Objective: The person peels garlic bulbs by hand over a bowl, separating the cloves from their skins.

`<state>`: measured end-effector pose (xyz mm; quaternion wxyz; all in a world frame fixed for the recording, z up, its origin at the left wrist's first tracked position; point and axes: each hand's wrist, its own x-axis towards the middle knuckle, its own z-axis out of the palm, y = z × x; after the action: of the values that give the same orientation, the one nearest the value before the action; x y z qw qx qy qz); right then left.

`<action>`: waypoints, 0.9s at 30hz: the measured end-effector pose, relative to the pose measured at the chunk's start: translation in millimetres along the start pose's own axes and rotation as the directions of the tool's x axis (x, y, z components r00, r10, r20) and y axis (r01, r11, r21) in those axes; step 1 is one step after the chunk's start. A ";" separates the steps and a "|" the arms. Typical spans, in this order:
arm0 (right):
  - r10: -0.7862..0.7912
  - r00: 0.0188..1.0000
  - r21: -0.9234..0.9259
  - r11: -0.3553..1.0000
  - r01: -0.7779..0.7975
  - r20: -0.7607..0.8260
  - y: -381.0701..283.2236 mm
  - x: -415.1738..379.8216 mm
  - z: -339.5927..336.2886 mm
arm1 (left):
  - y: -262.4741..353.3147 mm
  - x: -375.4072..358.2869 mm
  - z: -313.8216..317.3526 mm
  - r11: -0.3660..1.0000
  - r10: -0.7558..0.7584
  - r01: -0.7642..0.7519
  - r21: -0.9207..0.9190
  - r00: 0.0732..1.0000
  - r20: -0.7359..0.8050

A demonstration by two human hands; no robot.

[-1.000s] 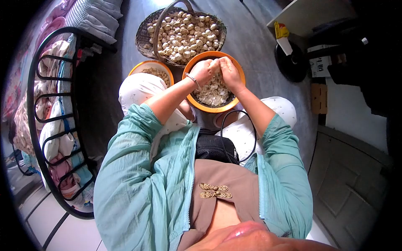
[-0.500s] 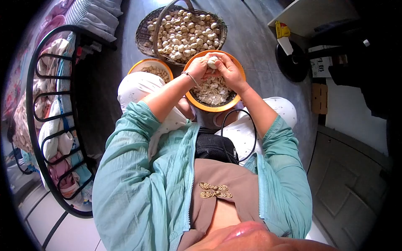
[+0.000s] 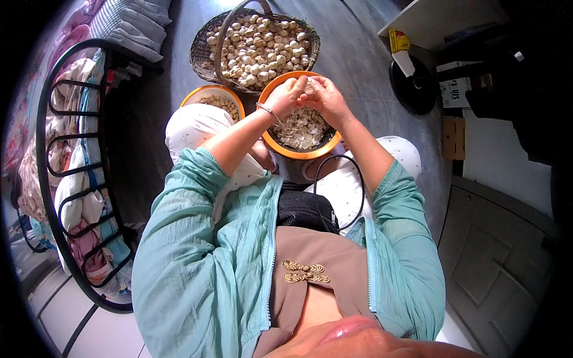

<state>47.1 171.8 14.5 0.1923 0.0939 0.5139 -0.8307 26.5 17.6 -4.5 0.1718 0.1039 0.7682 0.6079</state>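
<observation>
A pale garlic bulb [image 3: 309,88] sits between the fingertips of my two hands, partly covered by them. My left hand [image 3: 285,97] pinches it from the left, and my right hand [image 3: 329,100] grips it from the right with curled fingers. Both are above the far part of an orange-rimmed bowl [image 3: 303,156], which holds a heap of papery garlic skins [image 3: 302,129]. To the left, a smaller orange-rimmed bowl [image 3: 241,106] contains loose garlic cloves [image 3: 219,102]. Beyond the bowls stands a wicker basket [image 3: 201,67] full of whole garlic bulbs [image 3: 262,51].
My knees flank the larger bowl, and a black cable [image 3: 362,194] loops over my lap. A black metal bed frame [image 3: 42,143] with cloths is at left. At right are a round black base [image 3: 413,89], a cardboard box [image 3: 453,137] and a grey panelled door [image 3: 489,262].
My fingers have closed further over the garlic bulb, so less of it shows. Both hands stay above the skins bowl. The whole view has shifted slightly.
</observation>
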 end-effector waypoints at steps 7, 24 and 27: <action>0.007 0.973 0.024 1.000 -0.013 0.230 3.3 -1.6 1.7 | 3.8 -5.5 -1.0 0.952 0.185 -0.150 0.268 0.976 -0.112; 0.021 0.992 0.176 0.983 -0.043 0.126 -5.3 -0.4 0.5 | -30.5 6.5 -2.9 0.934 -0.343 0.351 -0.063 0.933 0.111; -0.013 0.994 0.149 0.989 -0.003 0.107 -7.5 -2.4 1.6 | -38.8 9.7 -0.4 0.889 -0.210 0.164 0.427 0.976 0.062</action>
<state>46.3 173.8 22.2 0.2102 0.0616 0.4393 -0.8712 19.4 11.5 -43.4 0.2438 0.0961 0.8769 0.4030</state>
